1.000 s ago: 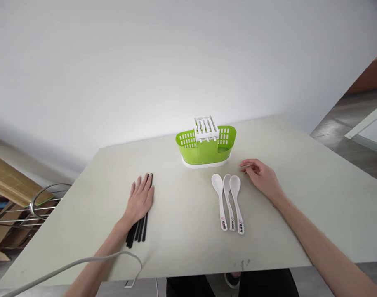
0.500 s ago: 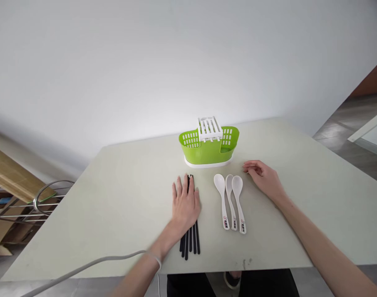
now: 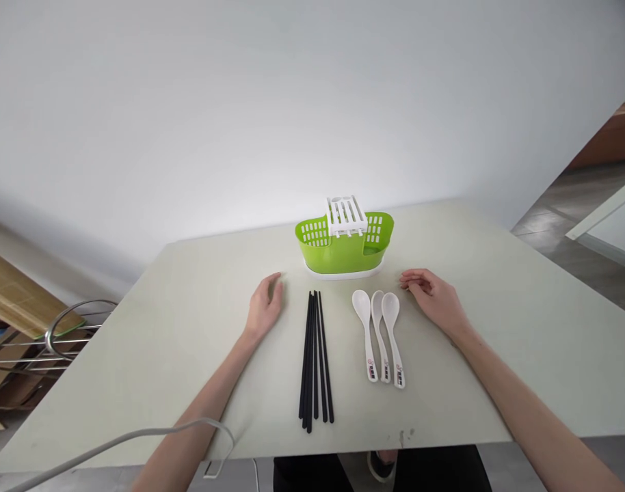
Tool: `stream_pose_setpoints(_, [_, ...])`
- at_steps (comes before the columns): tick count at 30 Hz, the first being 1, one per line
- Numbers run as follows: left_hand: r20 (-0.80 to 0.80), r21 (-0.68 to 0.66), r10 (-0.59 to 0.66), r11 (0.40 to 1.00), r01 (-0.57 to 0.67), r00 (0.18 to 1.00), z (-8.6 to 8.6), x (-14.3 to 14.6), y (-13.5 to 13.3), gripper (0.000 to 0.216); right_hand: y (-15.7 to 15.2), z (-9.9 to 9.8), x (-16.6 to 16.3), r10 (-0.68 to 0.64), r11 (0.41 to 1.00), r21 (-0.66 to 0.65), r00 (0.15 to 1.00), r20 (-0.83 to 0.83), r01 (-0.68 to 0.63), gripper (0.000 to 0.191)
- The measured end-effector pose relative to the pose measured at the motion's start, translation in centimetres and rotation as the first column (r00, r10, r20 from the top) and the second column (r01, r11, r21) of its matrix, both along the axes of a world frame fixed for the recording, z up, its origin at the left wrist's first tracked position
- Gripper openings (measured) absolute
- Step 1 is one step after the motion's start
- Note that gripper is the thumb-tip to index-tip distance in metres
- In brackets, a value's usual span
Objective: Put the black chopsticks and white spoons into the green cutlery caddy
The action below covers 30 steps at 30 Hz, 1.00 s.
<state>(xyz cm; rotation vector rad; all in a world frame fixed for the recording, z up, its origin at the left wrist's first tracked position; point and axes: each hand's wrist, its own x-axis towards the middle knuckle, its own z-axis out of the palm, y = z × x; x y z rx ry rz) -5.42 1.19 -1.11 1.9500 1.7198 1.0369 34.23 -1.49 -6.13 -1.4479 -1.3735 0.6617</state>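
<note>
My left hand [image 3: 265, 304] rests on its side on the table, thumb apart from the curved fingers and nothing in it. Just right of it lie several black chopsticks [image 3: 316, 362], bunched close and pointing away from me. Three white spoons [image 3: 379, 335] lie side by side, bowls at the far end and printed marks near the handle ends. Right of the spoons, my right hand [image 3: 435, 297] lies on the table with fingers loosely bent, holding nothing. Beyond both hands stands a green cutlery basket [image 3: 343, 258] with a white slotted rack [image 3: 346, 214] across its middle and a white base.
The pale table [image 3: 189, 287] reaches back to a white wall [image 3: 241, 123]. A grey cable [image 3: 117, 441] loops over my left forearm at the front left. Left of the table are a metal rack [image 3: 61, 335] and cardboard [image 3: 25, 287].
My left hand has lifted off the chopsticks and moved left onto the bare table. The chopsticks now show in full. My right hand, the spoons and the basket stay in place.
</note>
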Motion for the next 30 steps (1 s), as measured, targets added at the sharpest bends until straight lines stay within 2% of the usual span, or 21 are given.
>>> stream_pose_setpoints(3, [0.166, -0.034, 0.089, 0.996, -0.084, 0.982, 0.8, -0.5, 1.1, 0.038, 0.0, 0.0, 0.0, -0.003, 1.000, -0.011, 1.000, -0.002, 0.003, 0.019])
stream_pose_setpoints(7, [0.241, -0.077, 0.145, 0.989, -0.130, 0.960, 1.2, -0.1, 0.9, 0.042, -0.2, 0.1, 0.0, 0.005, 1.000, -0.025, 1.000, 0.002, -0.005, 0.019])
stream_pose_setpoints(13, [0.298, -0.162, 0.096, 0.986, -0.048, 0.950, 1.7, 0.2, 0.0, 0.046, -0.6, 0.7, -0.1, -0.006, 1.000, -0.027, 1.000, 0.012, 0.006, 0.018])
stream_pose_setpoints(18, [0.438, -0.234, 0.015, 0.967, 0.098, 0.899, 1.7, 0.1, -0.1, 0.051, -0.7, 0.6, -0.1, -0.005, 1.000, -0.026, 1.000, 0.018, 0.005, 0.018])
stream_pose_setpoints(30, [0.360, -0.245, 0.086, 0.969, 0.005, 0.929, 1.8, 1.0, -0.6, 0.050, -0.9, 0.4, 0.0, -0.008, 0.998, -0.065, 0.999, 0.037, 0.011, 0.020])
